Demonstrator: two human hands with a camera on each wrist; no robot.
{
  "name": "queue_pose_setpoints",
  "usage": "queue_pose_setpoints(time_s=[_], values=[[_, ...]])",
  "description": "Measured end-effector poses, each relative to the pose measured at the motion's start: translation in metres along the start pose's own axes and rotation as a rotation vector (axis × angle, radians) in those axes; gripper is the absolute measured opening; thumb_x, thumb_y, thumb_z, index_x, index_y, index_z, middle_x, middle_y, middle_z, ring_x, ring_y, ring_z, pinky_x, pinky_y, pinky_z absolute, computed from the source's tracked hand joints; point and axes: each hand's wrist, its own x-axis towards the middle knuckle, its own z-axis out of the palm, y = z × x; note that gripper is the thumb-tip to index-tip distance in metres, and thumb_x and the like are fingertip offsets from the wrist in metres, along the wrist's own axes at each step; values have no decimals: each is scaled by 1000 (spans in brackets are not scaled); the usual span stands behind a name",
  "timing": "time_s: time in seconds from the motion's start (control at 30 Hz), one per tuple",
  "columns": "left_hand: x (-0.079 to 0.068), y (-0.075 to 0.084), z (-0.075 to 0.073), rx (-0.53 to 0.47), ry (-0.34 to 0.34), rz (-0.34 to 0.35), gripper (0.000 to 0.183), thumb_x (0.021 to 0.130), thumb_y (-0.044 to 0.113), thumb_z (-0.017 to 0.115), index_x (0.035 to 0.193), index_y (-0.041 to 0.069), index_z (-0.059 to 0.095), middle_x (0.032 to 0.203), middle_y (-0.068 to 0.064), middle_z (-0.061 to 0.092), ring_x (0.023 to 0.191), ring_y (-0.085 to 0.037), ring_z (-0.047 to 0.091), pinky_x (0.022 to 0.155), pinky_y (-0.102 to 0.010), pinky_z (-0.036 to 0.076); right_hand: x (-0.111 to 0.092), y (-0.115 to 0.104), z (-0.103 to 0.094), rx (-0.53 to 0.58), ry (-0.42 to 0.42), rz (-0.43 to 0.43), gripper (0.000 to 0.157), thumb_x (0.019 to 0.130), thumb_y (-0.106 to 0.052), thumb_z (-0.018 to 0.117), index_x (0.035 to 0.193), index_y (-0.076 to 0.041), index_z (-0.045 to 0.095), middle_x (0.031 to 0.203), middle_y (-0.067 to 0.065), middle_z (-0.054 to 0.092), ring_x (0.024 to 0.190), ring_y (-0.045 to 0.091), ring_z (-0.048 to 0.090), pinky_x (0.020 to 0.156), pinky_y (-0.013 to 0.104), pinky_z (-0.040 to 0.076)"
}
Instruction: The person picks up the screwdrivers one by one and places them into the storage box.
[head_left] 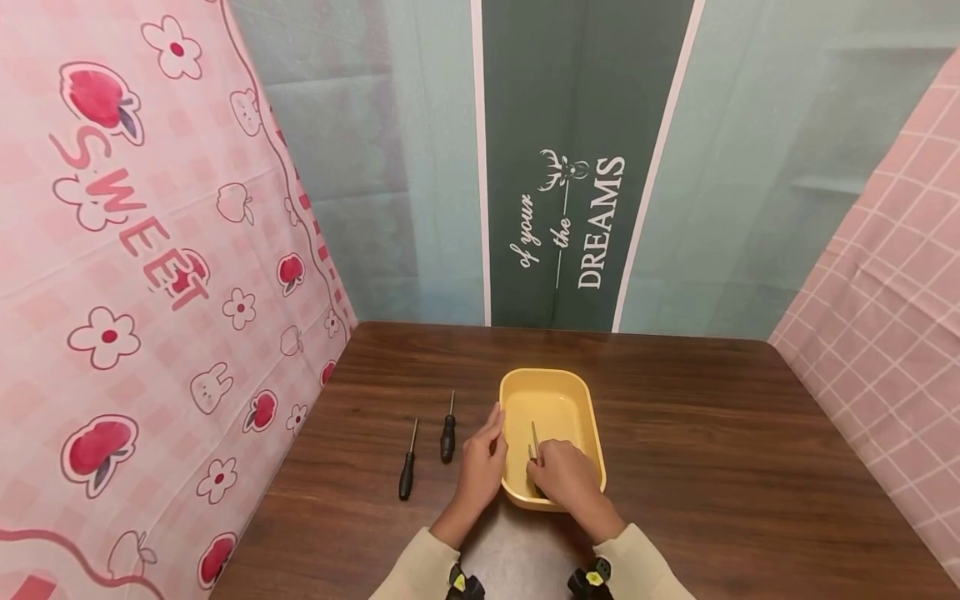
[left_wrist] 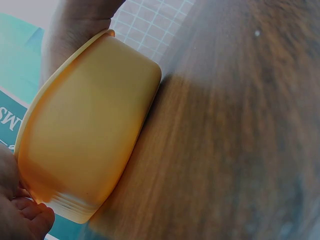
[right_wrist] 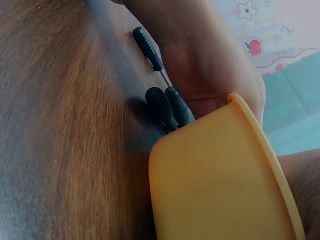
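Two bare hands were at a yellow, rounded-rectangular tray (head_left: 546, 385), deep-walled and smooth, which stood near the middle of a dark brown wood-grain counter (head_left: 690, 417). The right hand (head_left: 567, 473) reached over the tray's right side and down into its near part, its fingers curled together and clamped on slim grey metal shafts (head_left: 535, 432). Two of these poked out past the knuckles, one longer than the other, pointing toward the tray's far end; the rest of what it gripped was mostly covered by the hand. The left hand (head_left: 483, 458) lay along the outside of the tray's left wall, its fingers mostly straight, close together and pointing away from the body, touching the tray near the rim. How firmly they pressed could not be told. To the left of that hand, apart from the tray, two screwdrivers with black handles and thin metal shafts rested on the counter, the nearer screwdriver (head_left: 407, 475) farther left and the other screwdriver (head_left: 447, 439) closer to the hand, both with their tips pointing away. The right wrist view showed three black handles (right_wrist: 160, 106) beyond the tray, two of them side by side just by its wall and partly hidden behind it. Pale cream sleeves (head_left: 641, 562) covered both forearms, and a dark wrist-worn device (head_left: 590, 581) sat by each cuff.
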Motion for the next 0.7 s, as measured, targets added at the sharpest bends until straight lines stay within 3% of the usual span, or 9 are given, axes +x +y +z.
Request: queue_pose_setpoints(time_s=[0.7], values=[[0, 1, -2, -2, -5, -16, 40, 90, -5, 53, 130, -1, 52, 136, -17, 48, 123, -20, 47, 92, -37, 45, 2, 0, -1, -5, -23, 9, 34, 79, -24, 64, 50, -18, 47, 47, -6, 41, 41, 12, 37, 39, 27, 27]])
